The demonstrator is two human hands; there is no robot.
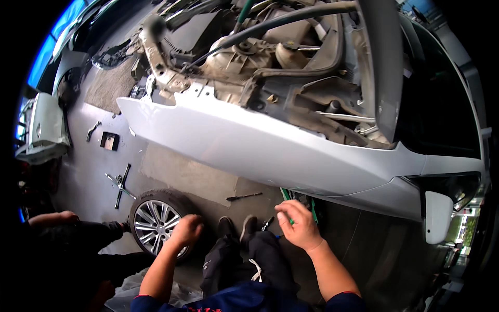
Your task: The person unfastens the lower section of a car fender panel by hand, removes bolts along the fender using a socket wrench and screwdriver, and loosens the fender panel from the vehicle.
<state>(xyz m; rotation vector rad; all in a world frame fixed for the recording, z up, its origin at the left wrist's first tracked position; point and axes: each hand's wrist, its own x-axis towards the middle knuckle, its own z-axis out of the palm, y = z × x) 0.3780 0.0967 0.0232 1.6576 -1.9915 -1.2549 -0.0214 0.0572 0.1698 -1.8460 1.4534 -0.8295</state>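
Observation:
My left hand (188,229) hangs in the air over the right side of a loose wheel (156,227) with silver spokes, its fingers curled; whatever is inside them is hidden. My right hand (295,221) is raised below the silver car's fender (241,143), fingers loosely bent and apart, holding nothing visible. Under and behind it is a green tool (286,194), possibly a jack. A slim dark tool (244,196) lies on the floor between wheel and fender, and another small tool (267,223) is beside my right foot. Above the fender, the engine bay (249,52) is exposed.
Another person's hand (60,218) and dark-clothed legs are at lower left. A cross wrench (119,184), small open box (109,141) and mat (106,88) lie on the floor. A detached white door (44,125) stands at left. The side mirror (436,216) juts out at right.

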